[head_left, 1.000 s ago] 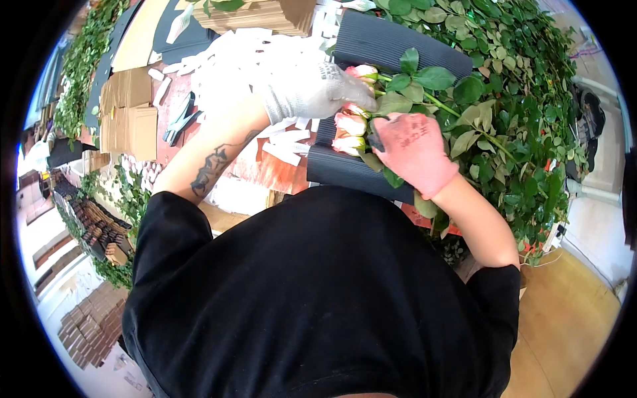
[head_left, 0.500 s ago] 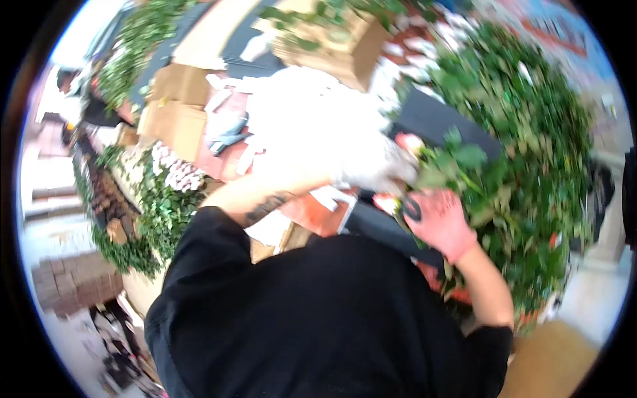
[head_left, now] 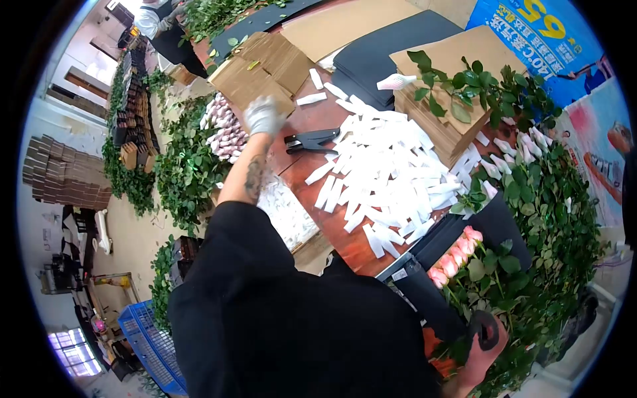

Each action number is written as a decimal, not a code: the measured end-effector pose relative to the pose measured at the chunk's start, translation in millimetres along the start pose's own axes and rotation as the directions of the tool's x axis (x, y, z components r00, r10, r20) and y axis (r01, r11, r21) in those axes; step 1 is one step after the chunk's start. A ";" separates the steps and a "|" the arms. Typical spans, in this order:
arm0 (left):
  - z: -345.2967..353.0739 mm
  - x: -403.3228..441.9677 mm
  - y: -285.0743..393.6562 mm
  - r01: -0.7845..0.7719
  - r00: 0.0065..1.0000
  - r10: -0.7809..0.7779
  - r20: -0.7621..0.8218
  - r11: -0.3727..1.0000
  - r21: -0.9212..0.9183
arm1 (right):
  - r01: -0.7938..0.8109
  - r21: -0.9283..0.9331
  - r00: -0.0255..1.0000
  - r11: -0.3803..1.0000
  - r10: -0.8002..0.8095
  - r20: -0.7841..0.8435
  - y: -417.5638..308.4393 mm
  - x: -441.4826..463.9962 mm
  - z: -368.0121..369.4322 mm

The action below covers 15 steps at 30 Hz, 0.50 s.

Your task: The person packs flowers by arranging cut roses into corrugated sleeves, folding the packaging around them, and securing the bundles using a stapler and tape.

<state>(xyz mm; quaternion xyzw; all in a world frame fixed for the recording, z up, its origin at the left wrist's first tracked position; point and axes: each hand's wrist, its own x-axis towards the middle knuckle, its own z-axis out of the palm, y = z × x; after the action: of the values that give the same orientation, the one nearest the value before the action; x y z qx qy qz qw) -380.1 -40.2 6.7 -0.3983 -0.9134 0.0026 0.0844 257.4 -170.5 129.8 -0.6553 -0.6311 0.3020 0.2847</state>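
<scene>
My left hand [head_left: 264, 117], in a pale glove, is stretched out over a stack of brown cardboard pieces [head_left: 249, 76]. Its fingers look extended and slightly blurred, and whether they touch the cardboard is unclear. Low on the right, my right hand [head_left: 483, 355], in a pink glove, is curled with a black ring-like shape at its fingers; what it grips is not clear. Just above it, a row of pink roses [head_left: 454, 257] with leafy stems lies on a black sheet [head_left: 431, 302]. A black stapler [head_left: 312, 140] rests on the reddish table [head_left: 298, 182], right of my left hand.
Many white foam sleeves [head_left: 391, 166] are heaped on the table. Behind them stand brown cardboard sheets [head_left: 424, 126] and black sheets [head_left: 391, 50]. Leafy stems [head_left: 557, 219] fill the right side. Netted roses [head_left: 229, 129] lie left; a person [head_left: 162, 30] stands at the far left.
My left hand has moved from the roses across to the brown cardboard at the left. My right hand is lower and away from the blooms. The view has shifted, exposing the rose row.
</scene>
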 end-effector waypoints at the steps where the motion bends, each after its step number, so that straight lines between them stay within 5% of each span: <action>1: 13.9 -3.6 -19.1 0.047 0.997 -0.048 0.055 0.999 0.011 | -0.003 -0.026 1.000 1.000 0.003 -0.017 -3.2 -4.8 -0.1; 3: 29.1 -15.3 -33.9 0.087 0.990 -0.089 0.113 0.996 0.029 | 0.040 0.096 0.999 0.995 -0.041 0.006 -10.0 -5.9 3.6; 5: 33.7 -35.4 -46.4 0.352 0.901 -0.396 -0.176 0.906 -0.237 | 0.080 0.064 0.997 0.995 -0.079 -0.020 -18.8 -7.8 8.9; 8: 98.4 -41.6 -69.1 0.535 0.775 -0.603 -0.189 0.785 -0.312 | 0.135 0.025 0.989 0.991 -0.133 -0.072 -22.3 0.4 14.4; 9: 100.0 -40.9 -72.0 0.585 0.747 -0.665 0.015 0.648 -0.488 | 0.142 0.057 0.988 0.988 -0.138 -0.065 -31.8 5.0 18.2; 14: 96.1 -50.8 -78.0 0.518 0.773 -0.634 0.032 0.600 -0.610 | 0.180 0.012 0.979 0.984 -0.180 0.097 -67.8 28.5 11.6; 15: 97.9 -55.7 -82.6 0.398 0.806 -0.578 0.126 0.373 -0.838 | 0.181 0.011 0.979 0.983 -0.181 0.095 -64.3 33.0 8.8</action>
<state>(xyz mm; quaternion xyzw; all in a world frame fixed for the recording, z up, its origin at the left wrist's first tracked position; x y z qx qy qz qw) -418.2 -131.1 -92.3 -0.0974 -0.8631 -0.4944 -0.0323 209.3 -135.0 171.3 -0.5796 -0.7007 0.3064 0.2814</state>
